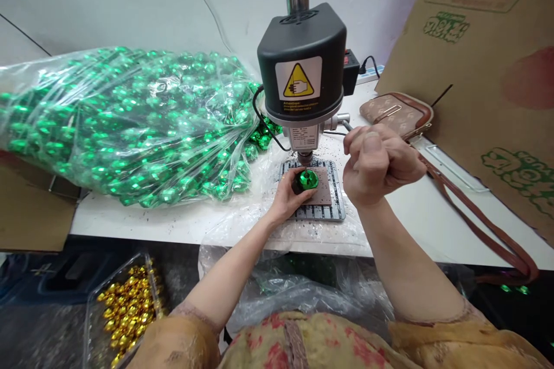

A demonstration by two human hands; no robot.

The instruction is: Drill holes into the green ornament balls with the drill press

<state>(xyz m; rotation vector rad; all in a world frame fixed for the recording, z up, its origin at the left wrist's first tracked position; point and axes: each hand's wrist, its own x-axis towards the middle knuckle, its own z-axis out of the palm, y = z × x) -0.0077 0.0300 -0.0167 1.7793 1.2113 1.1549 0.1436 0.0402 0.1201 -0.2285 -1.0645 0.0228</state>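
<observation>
Under the chuck of a small black drill press [303, 63], my left hand [288, 193] grips a shiny green faceted ball [309, 179] between thumb and fingers. The ball rests over a flat brownish board [324, 189] on the slotted metal base [337, 207]. The drill bit appears to meet the top of the ball. My right hand [376, 161] is closed in a fist around the feed lever [346, 123] at the press's right side; most of the lever is hidden by the fingers.
A big clear plastic bag [130, 127] of green balls lies on the left of the white table [142, 222]. Below stands a clear bin [93, 323] with gold balls [130, 305]. To the right are a brown handbag [393, 110] with a strap and a large cardboard box [489, 81]. Dark shavings litter the table.
</observation>
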